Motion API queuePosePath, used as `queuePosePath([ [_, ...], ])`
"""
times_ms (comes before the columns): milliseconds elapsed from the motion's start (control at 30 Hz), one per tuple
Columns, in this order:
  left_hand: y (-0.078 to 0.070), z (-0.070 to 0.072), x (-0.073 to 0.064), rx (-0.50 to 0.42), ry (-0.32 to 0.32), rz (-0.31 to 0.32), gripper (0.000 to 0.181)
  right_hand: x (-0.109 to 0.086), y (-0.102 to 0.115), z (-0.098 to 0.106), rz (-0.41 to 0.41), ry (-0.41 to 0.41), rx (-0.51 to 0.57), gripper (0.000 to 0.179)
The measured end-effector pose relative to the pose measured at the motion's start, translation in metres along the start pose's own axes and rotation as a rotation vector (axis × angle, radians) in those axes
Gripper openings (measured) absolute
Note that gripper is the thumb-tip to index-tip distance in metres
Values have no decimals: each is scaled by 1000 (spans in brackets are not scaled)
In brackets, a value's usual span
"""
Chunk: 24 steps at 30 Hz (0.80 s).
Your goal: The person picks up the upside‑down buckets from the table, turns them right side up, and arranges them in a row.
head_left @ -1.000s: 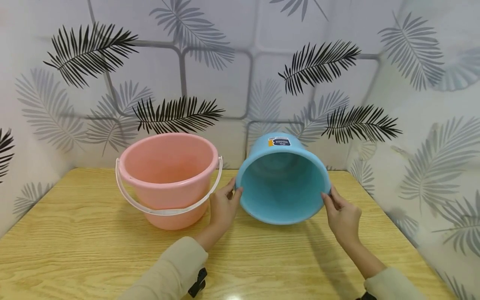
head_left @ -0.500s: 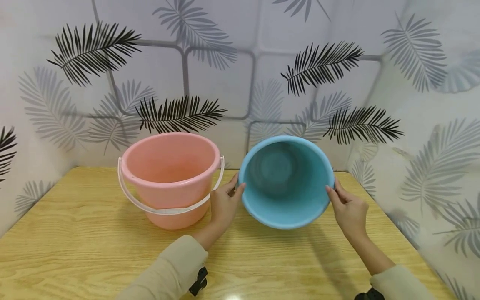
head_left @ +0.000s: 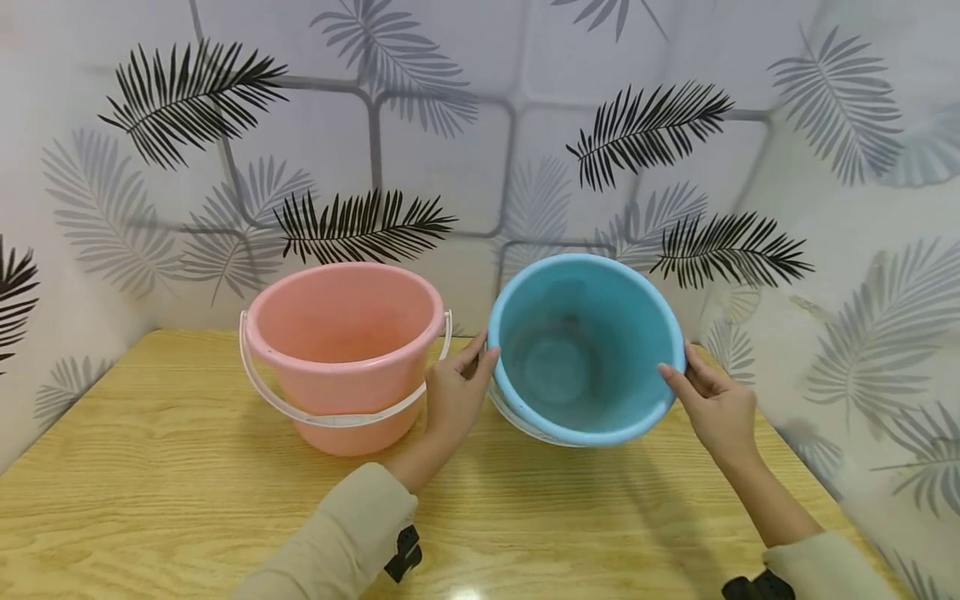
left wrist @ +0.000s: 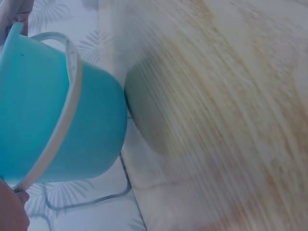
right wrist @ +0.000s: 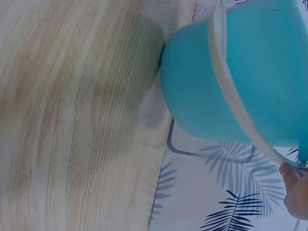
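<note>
A blue bucket (head_left: 558,367) stands tilted on the table's right half, its mouth turned up and towards the head camera. My left hand (head_left: 453,396) pinches its rim on the left, thumb inside and fingers outside. On the opposite side the rim is held between thumb and fingers of my right hand (head_left: 717,412). The bucket's white handle (left wrist: 62,120) hangs along its outer wall, also in the right wrist view, where the blue wall (right wrist: 192,91) meets its own reflection at the tabletop. To the left a pink bucket (head_left: 352,387) stands upright, close by my left hand.
The light wooden table (head_left: 187,500) reaches a wall (head_left: 450,50) with leaf-patterned paper behind both buckets and on the right. A white handle (head_left: 336,421) hangs at the pink bucket's front.
The blue bucket has turned from nearly on its side to more upright. Its label has gone out of sight and its handle shows below the rim. Both hands shift slightly right with it.
</note>
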<state>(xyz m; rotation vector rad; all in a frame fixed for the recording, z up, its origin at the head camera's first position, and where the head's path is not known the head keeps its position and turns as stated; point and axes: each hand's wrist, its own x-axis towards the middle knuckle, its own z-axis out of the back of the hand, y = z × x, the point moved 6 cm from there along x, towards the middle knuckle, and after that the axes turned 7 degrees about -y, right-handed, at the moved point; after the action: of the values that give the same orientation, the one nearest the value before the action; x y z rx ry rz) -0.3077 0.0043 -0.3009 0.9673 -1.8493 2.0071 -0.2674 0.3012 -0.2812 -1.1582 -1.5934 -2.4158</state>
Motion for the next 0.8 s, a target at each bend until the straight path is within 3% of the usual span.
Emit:
queuePosePath([
  [100, -3, -1, 2, -7, 32, -7, 34, 3, -3, 3, -43, 30, 27, 42],
  [233, -5, -3, 4, -4, 92, 18, 37, 4, -5, 7, -95, 75, 167, 43],
  [400, -3, -8, 3, -44, 162, 70, 41, 2, -7, 3, -123, 206, 330, 54],
  [567, -2, -11, 2, -83, 189, 107, 45, 3, -12, -2, -154, 277, 293, 59],
  [800, 1, -14, 4, -80, 169, 140, 48, 12, -18, -6, -181, 317, 129, 60],
])
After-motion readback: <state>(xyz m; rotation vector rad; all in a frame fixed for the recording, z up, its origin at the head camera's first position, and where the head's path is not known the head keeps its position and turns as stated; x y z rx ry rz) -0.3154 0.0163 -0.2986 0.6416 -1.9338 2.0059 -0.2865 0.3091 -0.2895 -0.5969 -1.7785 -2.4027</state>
